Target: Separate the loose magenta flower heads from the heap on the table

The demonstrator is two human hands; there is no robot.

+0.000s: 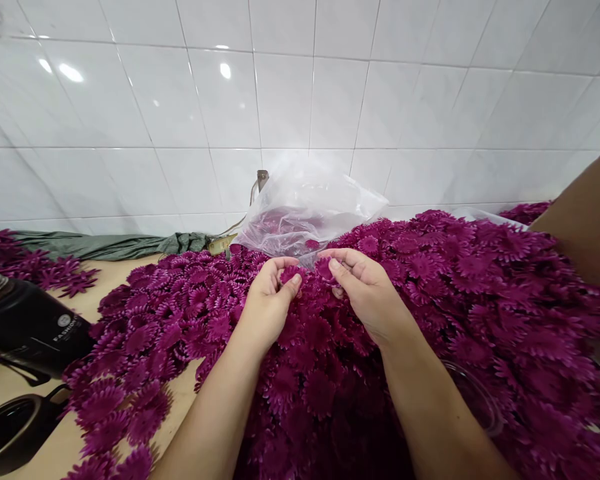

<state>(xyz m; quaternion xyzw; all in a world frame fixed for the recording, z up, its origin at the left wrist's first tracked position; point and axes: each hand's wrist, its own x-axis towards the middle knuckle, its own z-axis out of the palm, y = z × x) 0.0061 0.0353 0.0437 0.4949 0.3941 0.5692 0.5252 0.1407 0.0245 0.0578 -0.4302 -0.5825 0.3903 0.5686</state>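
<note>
My left hand [273, 293] pinches a small magenta fabric flower [291, 273] between thumb and fingers. Close beside it, my right hand [363, 287] grips another magenta flower piece [325, 268] the same way. Both hands hover over a large pile of magenta artificial flowers [320, 393] that spreads to either side. Just beyond the fingertips lies a clear plastic bag [320, 200], with more magenta flowers showing through its lower part. The fingers' undersides are hidden, so I cannot tell whether the two held flowers are joined.
At the left, a black bottle [35, 327] leans near a dark mug [15, 427] on the wooden table [55, 440]. Green cloth [115, 245] runs along the tiled wall [285, 100]. A cardboard box [587, 220] stands at the right. A clear round rim [475, 393] shows beside my right forearm.
</note>
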